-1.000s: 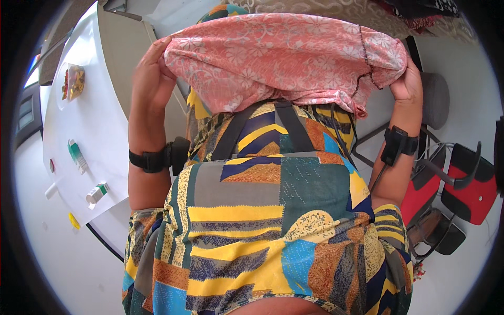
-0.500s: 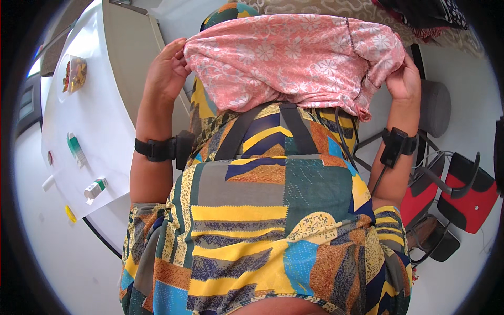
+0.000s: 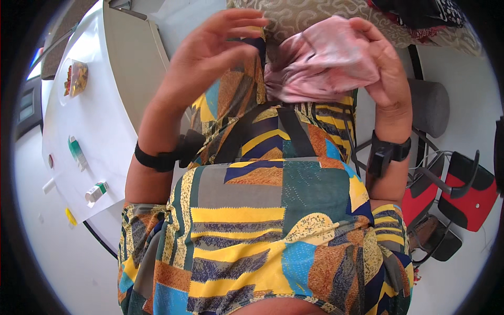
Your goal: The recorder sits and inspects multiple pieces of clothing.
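Note:
A pink garment with a white floral print [image 3: 320,63] hangs bunched over my lap, smeared by motion. My right hand [image 3: 386,65] grips its right end, with the thumb and fingers around the fabric. To the left of the cloth, my left hand [image 3: 223,44] is raised with its fingers apart and nothing between them. A gap separates it from the garment. Both forearms wear black straps with small devices, the left strap [image 3: 157,157] and the right strap [image 3: 386,152].
On the left stands a white table [image 3: 113,115] holding a clear tub of snacks [image 3: 77,77], a green-and-white box [image 3: 77,153] and another small box [image 3: 96,192]. At the right are red-and-black chairs [image 3: 467,197] and a grey stool [image 3: 431,107]. Patterned upholstery [image 3: 325,13] lies ahead.
My left hand has let go of the garment and risen inward. The garment, stretched flat between both hands before, is now gathered toward my right hand.

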Demonstrator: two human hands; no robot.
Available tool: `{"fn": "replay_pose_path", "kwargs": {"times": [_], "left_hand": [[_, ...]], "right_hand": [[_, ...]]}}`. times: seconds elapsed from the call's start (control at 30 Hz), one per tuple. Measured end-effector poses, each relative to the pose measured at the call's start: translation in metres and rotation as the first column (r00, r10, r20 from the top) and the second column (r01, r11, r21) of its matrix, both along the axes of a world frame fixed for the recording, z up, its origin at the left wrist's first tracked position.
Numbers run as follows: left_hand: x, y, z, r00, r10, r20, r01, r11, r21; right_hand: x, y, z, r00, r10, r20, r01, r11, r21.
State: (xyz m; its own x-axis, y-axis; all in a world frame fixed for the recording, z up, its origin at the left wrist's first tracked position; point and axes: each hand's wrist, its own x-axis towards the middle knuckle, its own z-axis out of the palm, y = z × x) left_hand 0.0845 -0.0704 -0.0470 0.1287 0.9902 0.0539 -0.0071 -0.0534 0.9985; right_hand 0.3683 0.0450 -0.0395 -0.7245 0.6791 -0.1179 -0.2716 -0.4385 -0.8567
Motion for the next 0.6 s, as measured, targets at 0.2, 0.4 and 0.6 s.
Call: {"fn": "replay_pose_path", "kwargs": {"times": [0.2, 0.4, 0.6], "left_hand": [[0.052, 0.017, 0.009, 0.992, -0.094, -0.083, 0.110, 0.971, 0.213], [0.035, 0.021, -0.007, 0.967, -0.189, -0.168, 0.177, 0.981, -0.085], [0.006, 0.020, 0.025, 0.859, 0.066, 0.508, 0.111, 0.944, -0.311]], "right_hand": [[-0.037, -0.034, 0.018, 0.976, 0.209, -0.065, -0.212, 0.976, -0.043], [-0.020, -0.016, 0.035, 0.955, -0.024, -0.296, -0.004, 0.996, -0.093], [0.005, 0.007, 0.023, 0.994, -0.092, 0.053, 0.096, 0.993, -0.065]]}}
